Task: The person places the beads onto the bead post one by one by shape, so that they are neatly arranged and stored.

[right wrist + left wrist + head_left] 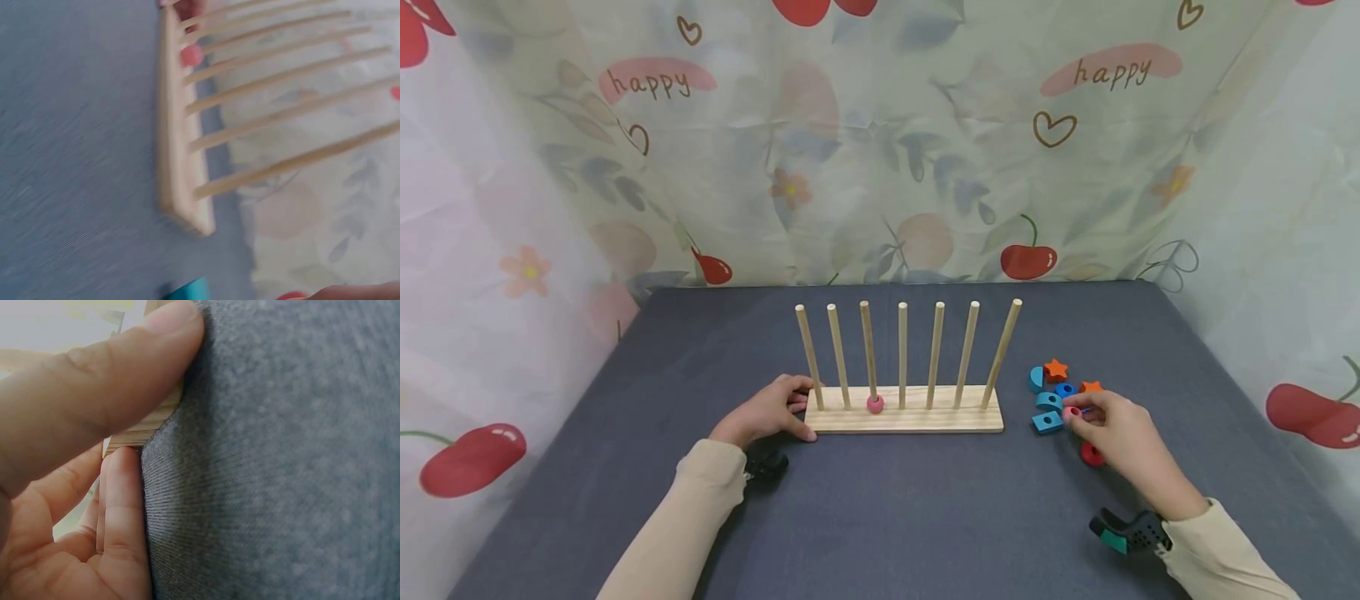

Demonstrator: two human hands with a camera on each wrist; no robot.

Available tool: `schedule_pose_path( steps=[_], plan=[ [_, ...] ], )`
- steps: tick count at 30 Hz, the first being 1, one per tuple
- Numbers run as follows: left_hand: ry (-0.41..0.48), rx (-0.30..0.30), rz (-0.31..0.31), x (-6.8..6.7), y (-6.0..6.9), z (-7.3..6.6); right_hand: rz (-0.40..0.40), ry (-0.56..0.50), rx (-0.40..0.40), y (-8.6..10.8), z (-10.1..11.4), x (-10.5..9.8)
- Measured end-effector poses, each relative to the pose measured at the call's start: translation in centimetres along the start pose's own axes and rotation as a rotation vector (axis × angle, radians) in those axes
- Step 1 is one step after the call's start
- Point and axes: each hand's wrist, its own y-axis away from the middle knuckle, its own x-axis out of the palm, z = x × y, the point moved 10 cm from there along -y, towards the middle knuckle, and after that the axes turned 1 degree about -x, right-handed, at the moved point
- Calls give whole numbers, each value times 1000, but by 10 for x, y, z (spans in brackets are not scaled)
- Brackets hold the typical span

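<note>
A wooden peg stand (925,422) with several upright rods stands mid-table. Low on its third rod from the left sits a pink bead (875,404), which also shows in the right wrist view. My left hand (771,410) grips the stand's left end, thumb in front; the left wrist view shows the thumb (106,387) across the wooden corner. Over the loose pieces at the right, my right hand (1120,437) pinches a pinkish-red bead (1071,412) between thumb and forefinger. The right wrist view is blurred and shows only a bit of finger (365,292) at the lower edge.
Around my right hand lie a blue half-round (1036,379), an orange star (1055,371), a dark blue ring (1065,389), a blue arch (1048,402), a blue block (1047,422), a partly hidden orange piece (1091,386) and a red ring (1092,455). Patterned curtains (880,167) border the dark cloth.
</note>
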Motion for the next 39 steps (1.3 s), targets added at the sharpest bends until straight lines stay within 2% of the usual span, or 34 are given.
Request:
schedule_pose_path(
  steps=[8,16,21,32,39],
  plan=[
    [2,2,0,0,0,-1,-133,-46,-132,8,54,-34],
    [7,-1,-3,1,-1,0,-262,-118,-330,24,119,-65],
    [6,3,1,-1,-2,2,-323,-205,-460,34,156,-79],
    [31,9,9,-1,-2,2,-378,-460,-720,51,226,-97],
    [9,15,6,0,-2,0,-349,-638,-864,52,254,-90]
  ],
)
